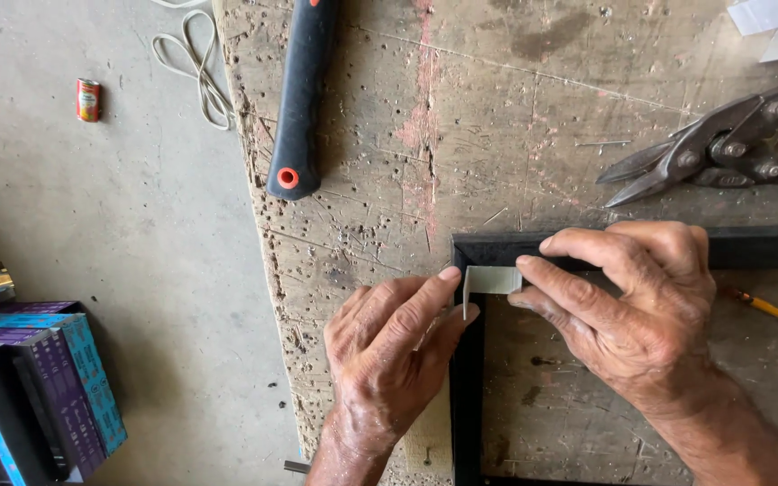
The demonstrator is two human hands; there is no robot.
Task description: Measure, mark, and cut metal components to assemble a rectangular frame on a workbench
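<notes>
The small white angle bracket sits on the upper left corner of the black frame, one flap lying flat along the top rail, the other folded down over the left rail. My left hand presses it from the left, forefinger tip on the fold and thumb against the lower flap, so that grip is pinched on the bracket. My right hand comes in from the right, fingers curled over the top rail with two fingertips pushing on the bracket's right end; that grip bears down on bracket and frame together.

The frame lies flat on the scarred, pitted worktop, near its left edge. Above my right hand rest metal tin snips, blades pointing left. A yellow pencil lies just beyond my right wrist. Further up lies a black tool handle with an orange end. On the floor to the left are a small red can, a looped cord and blue-and-purple boxes.
</notes>
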